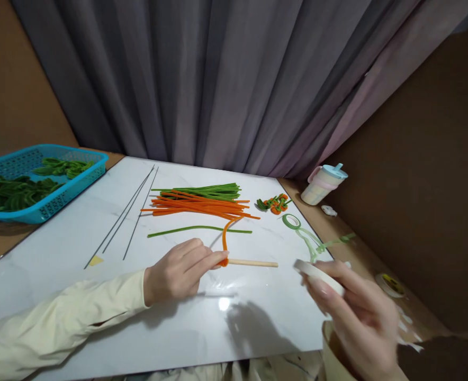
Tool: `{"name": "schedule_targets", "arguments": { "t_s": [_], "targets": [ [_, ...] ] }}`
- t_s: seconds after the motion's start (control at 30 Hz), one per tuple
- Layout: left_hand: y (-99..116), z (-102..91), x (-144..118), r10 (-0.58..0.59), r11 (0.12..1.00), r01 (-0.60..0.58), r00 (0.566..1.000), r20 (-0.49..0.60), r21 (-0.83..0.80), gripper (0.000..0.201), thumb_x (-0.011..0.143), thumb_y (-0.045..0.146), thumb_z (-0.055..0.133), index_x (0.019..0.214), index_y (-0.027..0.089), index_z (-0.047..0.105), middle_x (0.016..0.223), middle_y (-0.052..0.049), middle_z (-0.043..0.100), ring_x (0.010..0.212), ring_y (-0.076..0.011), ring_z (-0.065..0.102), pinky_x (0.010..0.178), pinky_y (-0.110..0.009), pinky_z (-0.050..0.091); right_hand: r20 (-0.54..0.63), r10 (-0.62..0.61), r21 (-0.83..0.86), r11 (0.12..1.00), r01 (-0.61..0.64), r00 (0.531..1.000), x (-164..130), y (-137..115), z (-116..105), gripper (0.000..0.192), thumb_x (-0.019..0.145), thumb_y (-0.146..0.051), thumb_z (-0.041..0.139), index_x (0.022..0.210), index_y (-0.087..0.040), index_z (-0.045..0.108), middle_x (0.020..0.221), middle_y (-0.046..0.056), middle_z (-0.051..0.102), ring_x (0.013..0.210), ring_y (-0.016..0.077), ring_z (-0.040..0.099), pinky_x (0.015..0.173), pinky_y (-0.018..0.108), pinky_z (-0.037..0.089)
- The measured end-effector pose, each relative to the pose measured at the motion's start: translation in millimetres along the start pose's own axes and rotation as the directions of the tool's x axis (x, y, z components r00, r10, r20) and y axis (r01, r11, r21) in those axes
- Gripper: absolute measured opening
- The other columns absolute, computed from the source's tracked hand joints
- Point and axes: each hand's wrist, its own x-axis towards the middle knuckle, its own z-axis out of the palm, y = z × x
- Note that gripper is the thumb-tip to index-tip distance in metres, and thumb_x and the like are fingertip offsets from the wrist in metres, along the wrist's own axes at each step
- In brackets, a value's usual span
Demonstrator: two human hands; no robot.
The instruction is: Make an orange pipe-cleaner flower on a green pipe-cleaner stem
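Note:
My left hand (182, 267) is closed in a pinch on a thin wooden stick (253, 263) and an orange pipe cleaner (225, 235). Part of the pipe cleaner is wound on the stick at my fingertips; its free end curves up and away. Between the thumb and fingers of my right hand (357, 307) is a white roll of tape (319, 278), seen nearly edge-on. A single green pipe cleaner (198, 228) lies beyond my left hand. Behind it are a bundle of orange pipe cleaners (198, 205) and a bundle of green pipe cleaners (218, 190).
Thin dark wires (128, 203) and a yellow scrap (96, 260) lie left on the white tabletop (170, 338). A blue basket (71, 193) holds green shaped pieces. Rightward are small orange-green pieces (276, 203), green tape (291, 221), a lidded cup (324, 184) and a yellow-black roll (390, 284).

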Motion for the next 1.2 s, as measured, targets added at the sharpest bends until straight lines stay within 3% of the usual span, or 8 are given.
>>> {"name": "schedule_targets", "arguments": {
  "t_s": [0.03,0.1,0.17,0.27,0.33,0.67,1.03,1.2],
  "targets": [
    [1,-0.1,0,0.002,1.000,-0.002,1.000,0.007,0.002,0.035,0.086,0.002,0.038,0.120,0.003,0.046,0.072,-0.012,0.063,0.062,-0.0174,0.053,0.052,-0.030,0.044,0.116,-0.076,-0.022,0.997,0.079,0.990,7,-5,7,0.008,0.087,-0.022,0.054,0.082,-0.017,0.058,0.064,0.001,0.055,0.051,0.0123,0.047,0.046,0.025,0.036],
    [2,-0.5,2,-0.003,1.000,0.003,1.000,0.018,0.002,0.033,0.088,0.006,0.038,0.120,0.004,0.046,0.074,-0.012,0.063,0.062,-0.0173,0.053,0.053,-0.030,0.045,0.215,-0.279,-0.080,0.950,0.301,0.936,20,-12,22,0.003,0.088,-0.017,0.051,0.086,-0.016,0.053,0.068,0.003,0.054,0.061,0.0145,0.049,0.055,0.027,0.038],
    [3,-1.2,4,-0.005,1.000,0.005,1.000,0.020,0.007,0.032,0.088,0.008,0.038,0.118,0.004,0.046,0.074,-0.012,0.063,0.062,-0.0174,0.052,0.054,-0.030,0.045,0.334,-0.443,-0.174,0.839,0.516,0.832,28,-14,36,0.006,0.089,-0.019,0.050,0.086,-0.014,0.051,0.071,0.005,0.055,0.065,0.0165,0.047,0.059,0.031,0.035],
    [5,-1.8,8,0.001,1.000,-0.002,1.000,0.020,0.029,0.029,0.088,0.007,0.034,0.113,0.004,0.048,0.069,-0.011,0.062,0.060,-0.0181,0.052,0.053,-0.030,0.044,0.468,-0.558,-0.265,0.652,0.711,0.686,33,-11,51,0.018,0.091,-0.025,0.049,0.076,-0.015,0.051,0.066,0.003,0.054,0.062,0.0157,0.043,0.059,0.032,0.029],
    [5,-2.3,9,-0.004,0.999,0.002,0.999,0.040,0.044,0.029,0.086,0.005,0.030,0.108,0.005,0.049,0.067,-0.010,0.061,0.060,-0.0181,0.051,0.053,-0.030,0.044,0.481,-0.600,-0.295,0.576,0.763,0.639,36,-7,56,0.026,0.093,-0.028,0.048,0.069,-0.017,0.049,0.062,0.001,0.051,0.060,0.0145,0.039,0.059,0.031,0.026],
    [12,-6.2,13,-0.022,0.999,0.015,0.989,0.147,0.051,0.030,0.078,-0.001,0.032,0.101,0.006,0.051,0.064,-0.007,0.055,0.057,-0.0176,0.045,0.052,-0.030,0.040,0.429,-0.697,-0.329,0.471,0.819,0.574,47,1,63,0.035,0.088,-0.020,0.054,0.056,-0.017,0.039,0.052,-0.003,0.036,0.057,0.0134,0.030,0.057,0.031,0.022],
    [16,-8.2,16,-0.206,0.963,0.238,0.952,0.228,-0.124,0.029,0.077,-0.004,0.033,0.092,0.009,0.054,0.070,-0.008,0.055,0.064,-0.0170,0.046,0.058,-0.027,0.043,0.426,-0.779,-0.247,0.390,0.887,0.461,48,11,67,0.029,0.083,-0.009,0.053,0.057,-0.017,0.044,0.055,-0.001,0.035,0.058,0.0140,0.031,0.057,0.031,0.020],
    [16,-8.3,16,-0.164,0.982,0.182,0.952,0.260,-0.049,0.029,0.076,-0.004,0.031,0.088,0.010,0.053,0.069,-0.007,0.055,0.065,-0.0177,0.047,0.060,-0.028,0.043,0.436,-0.790,-0.173,0.396,0.902,0.431,51,11,69,0.030,0.083,-0.007,0.052,0.055,-0.016,0.044,0.056,0.000,0.036,0.059,0.0141,0.032,0.057,0.031,0.021]
  ]
}}
